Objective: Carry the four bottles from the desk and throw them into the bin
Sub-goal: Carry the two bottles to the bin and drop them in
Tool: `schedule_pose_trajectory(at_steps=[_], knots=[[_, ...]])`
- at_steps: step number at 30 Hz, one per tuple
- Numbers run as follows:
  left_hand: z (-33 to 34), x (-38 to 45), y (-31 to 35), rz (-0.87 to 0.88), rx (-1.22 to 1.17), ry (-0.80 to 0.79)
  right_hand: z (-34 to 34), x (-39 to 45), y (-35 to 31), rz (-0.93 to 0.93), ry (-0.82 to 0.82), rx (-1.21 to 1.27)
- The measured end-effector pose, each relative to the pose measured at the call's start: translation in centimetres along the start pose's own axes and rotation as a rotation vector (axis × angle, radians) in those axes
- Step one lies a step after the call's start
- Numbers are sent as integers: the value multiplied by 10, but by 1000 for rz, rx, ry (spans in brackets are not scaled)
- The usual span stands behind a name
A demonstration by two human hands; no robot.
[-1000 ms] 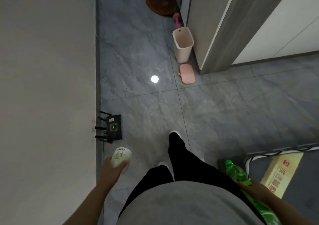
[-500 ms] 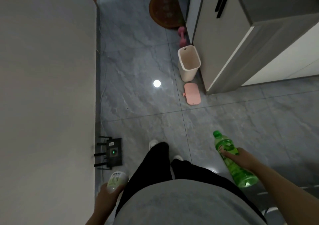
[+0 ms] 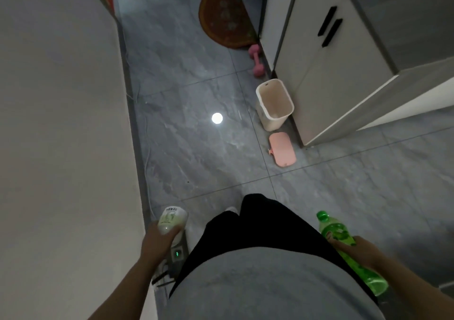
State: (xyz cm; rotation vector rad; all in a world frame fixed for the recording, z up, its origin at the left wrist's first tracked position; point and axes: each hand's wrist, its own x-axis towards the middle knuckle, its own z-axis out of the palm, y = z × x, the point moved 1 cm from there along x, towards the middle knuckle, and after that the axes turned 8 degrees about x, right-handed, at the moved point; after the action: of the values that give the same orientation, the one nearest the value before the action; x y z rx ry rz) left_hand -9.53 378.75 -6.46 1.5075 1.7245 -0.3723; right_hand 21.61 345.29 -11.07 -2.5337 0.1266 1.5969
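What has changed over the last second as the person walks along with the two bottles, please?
The person has stepped closer to the open cream plastic bin. Left hand still grips the pale white bottle, right hand the green plastic bottle. The pink lid stays on the floor.

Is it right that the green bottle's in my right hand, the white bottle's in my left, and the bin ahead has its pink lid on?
Not quite. The head view shows the bin open, with the pink lid lying on the floor beside it. The rest holds: the right hand grips the green bottle and the left hand the white bottle.
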Motion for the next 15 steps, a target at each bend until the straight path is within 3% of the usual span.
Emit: schedule_pose_trajectory(at_steps=[4,15], knots=[[-22,47,56,64,44,-10,-8,13,-39,40,-17,56],[-60,117,139,-29,41,-49,-89,64,-222,-130,42,205]])
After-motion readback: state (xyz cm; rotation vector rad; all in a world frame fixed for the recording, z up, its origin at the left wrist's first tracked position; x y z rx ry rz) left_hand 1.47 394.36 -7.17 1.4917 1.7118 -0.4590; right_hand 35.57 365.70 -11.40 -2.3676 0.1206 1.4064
